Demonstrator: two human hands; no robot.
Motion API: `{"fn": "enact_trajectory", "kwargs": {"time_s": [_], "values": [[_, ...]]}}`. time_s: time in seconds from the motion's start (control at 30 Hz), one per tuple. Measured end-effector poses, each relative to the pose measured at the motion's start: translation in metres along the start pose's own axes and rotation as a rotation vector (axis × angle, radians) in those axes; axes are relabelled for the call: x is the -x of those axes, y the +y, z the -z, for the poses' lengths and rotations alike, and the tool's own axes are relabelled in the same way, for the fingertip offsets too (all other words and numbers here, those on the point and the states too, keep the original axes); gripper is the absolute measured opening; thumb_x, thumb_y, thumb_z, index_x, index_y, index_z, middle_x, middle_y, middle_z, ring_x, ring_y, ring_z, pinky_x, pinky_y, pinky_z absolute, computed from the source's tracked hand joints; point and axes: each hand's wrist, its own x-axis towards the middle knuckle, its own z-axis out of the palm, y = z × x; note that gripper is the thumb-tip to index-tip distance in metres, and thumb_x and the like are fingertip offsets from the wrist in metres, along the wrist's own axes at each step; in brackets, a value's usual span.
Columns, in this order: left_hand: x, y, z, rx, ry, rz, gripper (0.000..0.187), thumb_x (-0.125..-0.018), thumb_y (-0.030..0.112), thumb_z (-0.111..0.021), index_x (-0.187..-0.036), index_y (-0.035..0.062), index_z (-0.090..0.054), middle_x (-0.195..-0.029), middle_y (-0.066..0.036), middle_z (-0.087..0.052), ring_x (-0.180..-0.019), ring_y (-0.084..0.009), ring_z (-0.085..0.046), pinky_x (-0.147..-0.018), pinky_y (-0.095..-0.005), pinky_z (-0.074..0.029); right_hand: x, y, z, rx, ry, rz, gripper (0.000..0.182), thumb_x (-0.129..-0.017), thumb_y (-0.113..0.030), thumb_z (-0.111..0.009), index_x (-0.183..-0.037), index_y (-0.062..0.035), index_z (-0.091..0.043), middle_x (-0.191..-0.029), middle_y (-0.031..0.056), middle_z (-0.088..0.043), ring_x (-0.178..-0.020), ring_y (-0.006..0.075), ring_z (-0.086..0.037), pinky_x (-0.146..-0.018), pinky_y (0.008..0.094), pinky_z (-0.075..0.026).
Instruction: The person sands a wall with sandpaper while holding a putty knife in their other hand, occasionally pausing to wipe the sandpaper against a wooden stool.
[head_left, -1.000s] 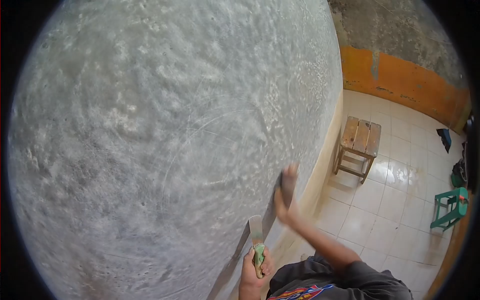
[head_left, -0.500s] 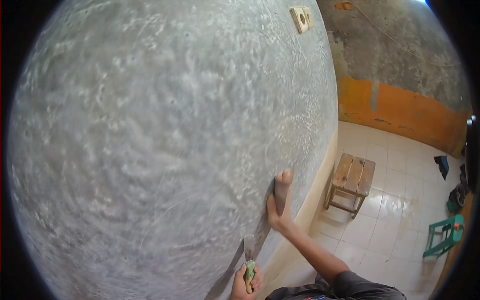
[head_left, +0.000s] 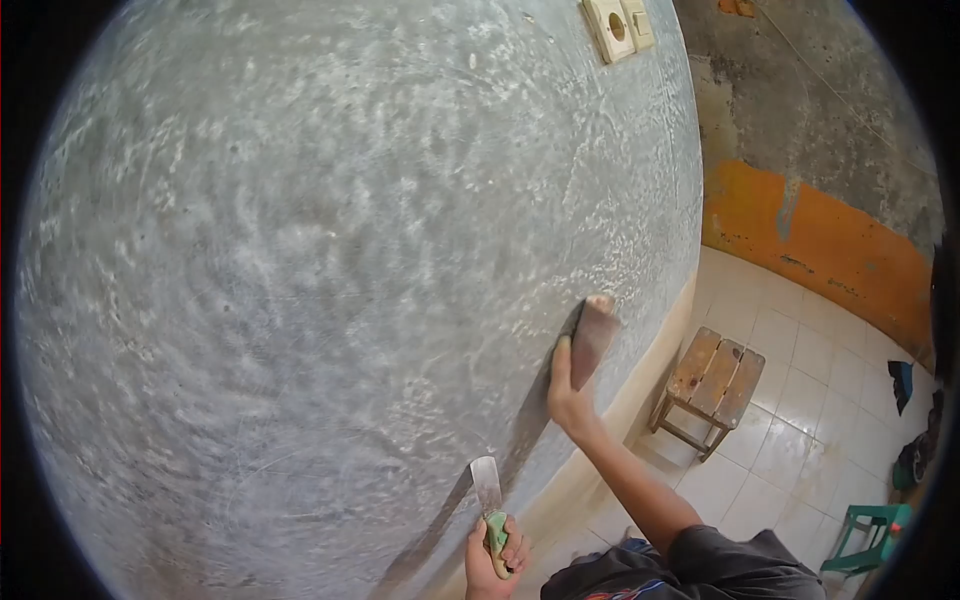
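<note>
My left hand [head_left: 492, 555] is wrapped round the green handle of a putty knife [head_left: 486, 484], whose metal blade points up beside the grey wall [head_left: 330, 300]. Higher and to the right, my right hand [head_left: 572, 390] grips a flat brownish block [head_left: 597, 345] at the wall surface. The thumb lies along the block's left side, and the other fingers are mostly hidden behind it. Pale mottled marks cover the wall around both hands.
A socket and switch plate [head_left: 618, 30] sits high on the wall. To the right, a wooden stool [head_left: 715, 376] stands on the tiled floor [head_left: 785, 440], with a green stool [head_left: 868, 540] at the lower right. An orange-painted wall band [head_left: 820, 235] lies behind.
My right hand and the block have moved up and slightly right along the wall. The putty knife's blade has shifted a little to the left and up. The camera view has shifted slightly.
</note>
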Motion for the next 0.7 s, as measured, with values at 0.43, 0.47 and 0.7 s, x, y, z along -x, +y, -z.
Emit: {"fn": "enact_trajectory", "kwargs": {"time_s": [0.43, 0.47, 0.7], "values": [[-0.032, -0.001, -0.025, -0.074, -0.208, 0.076, 0.031, -0.094, 0.045, -0.047, -0.083, 0.0163, -0.053, -0.046, 0.001, -0.038, -0.035, -0.0122, -0.033, -0.036, -0.0264, -0.029, -0.040, 0.029, 0.025, -0.048, -0.034, -0.006, 0.066, -0.088, -0.003, -0.053, -0.143, 0.0089, -0.020, -0.151, 0.0292, -0.015, -0.141, 0.0444, -0.011, -0.114, 0.0474, -0.009], [-0.034, -0.001, -0.023, -0.075, -0.250, 0.091, 0.031, -0.094, 0.045, -0.046, -0.083, 0.0163, -0.053, -0.046, 0.001, -0.037, -0.035, -0.0127, -0.033, -0.036, -0.0265, -0.030, -0.029, 0.026, 0.023, -0.033, -0.038, 0.025, 0.068, -0.087, -0.007, -0.055, -0.144, 0.0066, -0.019, -0.151, 0.0291, -0.015, -0.141, 0.0463, -0.011, -0.114, 0.0490, -0.010], [-0.049, 0.020, -0.036, -0.083, -0.372, 0.124, 0.033, -0.094, 0.044, -0.046, -0.085, 0.0140, -0.053, -0.048, 0.000, -0.036, -0.036, -0.0126, -0.034, -0.036, -0.0266, -0.029, 0.065, 0.053, 0.005, 0.122, -0.328, 0.075, 0.081, -0.079, -0.010, -0.063, -0.146, 0.0012, -0.019, -0.149, 0.0331, -0.011, -0.138, 0.0534, -0.010, -0.111, 0.0574, -0.013]]}}
